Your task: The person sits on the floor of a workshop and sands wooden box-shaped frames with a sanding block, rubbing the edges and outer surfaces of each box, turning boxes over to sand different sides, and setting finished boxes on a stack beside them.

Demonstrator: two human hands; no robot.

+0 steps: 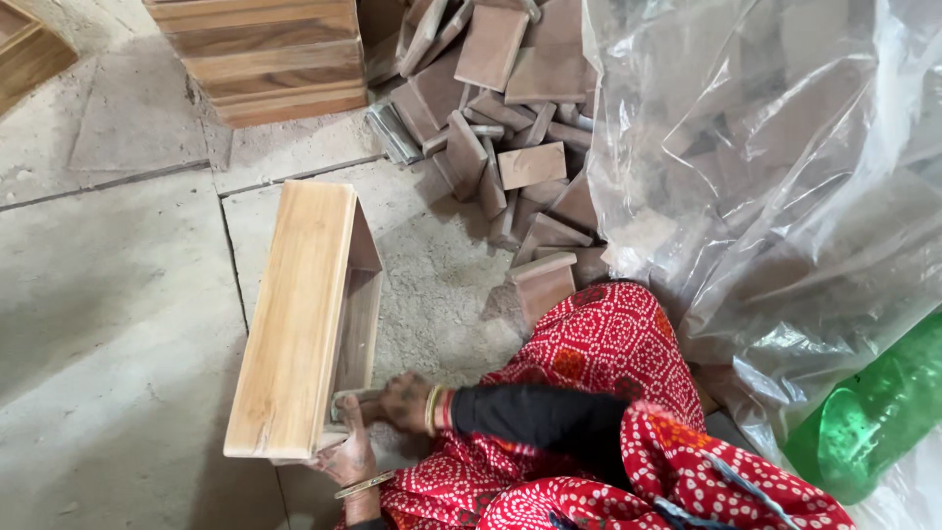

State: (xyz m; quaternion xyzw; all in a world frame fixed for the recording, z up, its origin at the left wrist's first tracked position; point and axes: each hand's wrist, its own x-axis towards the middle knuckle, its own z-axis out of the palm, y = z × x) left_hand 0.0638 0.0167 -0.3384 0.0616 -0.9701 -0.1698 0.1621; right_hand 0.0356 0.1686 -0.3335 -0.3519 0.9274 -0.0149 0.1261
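A long, open wooden box of pale timber lies on its side on the concrete floor, its open face turned toward the person's knees. The left hand sits at the near end of the box, fingers spread against the lower corner and bracing it, a thin bangle at the wrist. The right hand reaches into the box's opening near that same end, curled around a small greyish pad pressed against the inner wood; the hand is blurred, so the grip itself is hard to read beyond that it is closed on the pad. Its wrist carries several bangles below a black sleeve. Red patterned cloth with white dots covers the person's lap just beside the box. Beyond the knees lies a loose heap of small, flat brown wooden pieces, some leaning on each other. A stack of finished wooden boxes stands farther back. To the right, crumpled clear plastic sheeting covers more pieces, with a green plastic bottle lying at its lower edge.
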